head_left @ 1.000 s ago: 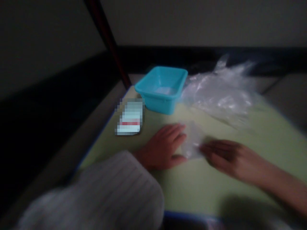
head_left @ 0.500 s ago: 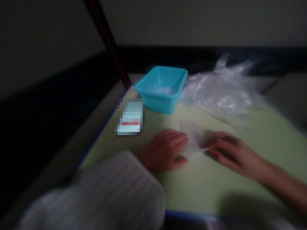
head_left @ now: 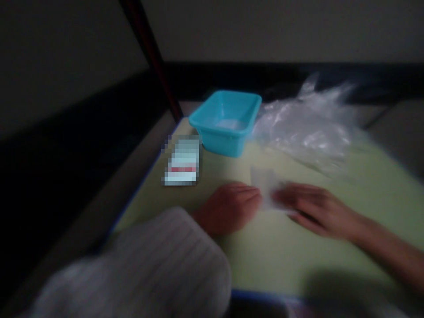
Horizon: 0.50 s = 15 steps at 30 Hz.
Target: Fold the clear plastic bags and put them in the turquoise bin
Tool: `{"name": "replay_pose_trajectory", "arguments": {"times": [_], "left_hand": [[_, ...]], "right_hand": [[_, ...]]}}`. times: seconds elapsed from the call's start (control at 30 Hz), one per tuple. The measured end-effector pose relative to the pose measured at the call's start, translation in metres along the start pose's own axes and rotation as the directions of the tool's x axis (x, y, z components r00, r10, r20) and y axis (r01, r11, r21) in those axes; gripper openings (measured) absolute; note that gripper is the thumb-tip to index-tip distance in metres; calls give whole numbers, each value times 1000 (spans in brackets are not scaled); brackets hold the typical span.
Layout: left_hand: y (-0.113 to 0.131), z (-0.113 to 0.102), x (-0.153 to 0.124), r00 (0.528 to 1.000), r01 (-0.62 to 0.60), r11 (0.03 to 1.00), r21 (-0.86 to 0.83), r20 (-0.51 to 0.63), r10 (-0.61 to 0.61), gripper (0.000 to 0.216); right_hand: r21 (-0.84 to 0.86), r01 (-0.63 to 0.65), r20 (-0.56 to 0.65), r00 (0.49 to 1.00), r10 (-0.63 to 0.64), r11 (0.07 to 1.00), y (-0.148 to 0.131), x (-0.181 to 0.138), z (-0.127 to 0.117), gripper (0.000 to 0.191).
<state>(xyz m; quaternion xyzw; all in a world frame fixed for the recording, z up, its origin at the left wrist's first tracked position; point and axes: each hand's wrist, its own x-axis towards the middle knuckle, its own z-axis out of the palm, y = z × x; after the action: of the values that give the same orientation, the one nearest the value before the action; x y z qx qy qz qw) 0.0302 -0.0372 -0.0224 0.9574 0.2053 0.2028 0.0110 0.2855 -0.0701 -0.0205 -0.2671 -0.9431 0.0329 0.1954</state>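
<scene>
A small, cloudy see-through plastic piece (head_left: 266, 187), perhaps a little bag, lies on the pale yellow-green tabletop (head_left: 271, 260) between my hands. My left hand (head_left: 228, 207) is closed, its fingertips pinched at the piece's left edge. From the other side my right hand (head_left: 308, 207) reaches over the piece's right part. Its fingers lie close together above a separate thumb, but the fingertips are smeared by motion, so their grip is unclear.
A turquoise plastic basin (head_left: 220, 141) stands at the back with something whitish inside. Right of it spreads a heap of crumpled clear plastic (head_left: 308, 128). A pixelated pale rectangular object (head_left: 182, 161) lies near the left edge. A dark red pole (head_left: 152, 57) rises behind the table.
My left thumb has drawn in against the fingers, closing that hand at the plastic piece. My right fingers have slid left, further over the piece.
</scene>
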Motion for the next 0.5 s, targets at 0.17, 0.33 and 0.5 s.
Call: {"name": "replay_pose_trajectory", "arguments": {"times": [0.17,0.33,0.5], "left_hand": [[4,-3,0,993,122,983,-134,4,-122,22],[7,-1,3,941,301,897,-324,-48,-334,19],[5,4,9,845,444,699,-561,3,-534,11]], "right_hand": [[206,-186,-29,980,196,961,-6,4,-4,14],[460,-487,13,839,543,742,-11,11,-4,23],[643,-636,152,652,743,427,-12,25,-4,34]]}}
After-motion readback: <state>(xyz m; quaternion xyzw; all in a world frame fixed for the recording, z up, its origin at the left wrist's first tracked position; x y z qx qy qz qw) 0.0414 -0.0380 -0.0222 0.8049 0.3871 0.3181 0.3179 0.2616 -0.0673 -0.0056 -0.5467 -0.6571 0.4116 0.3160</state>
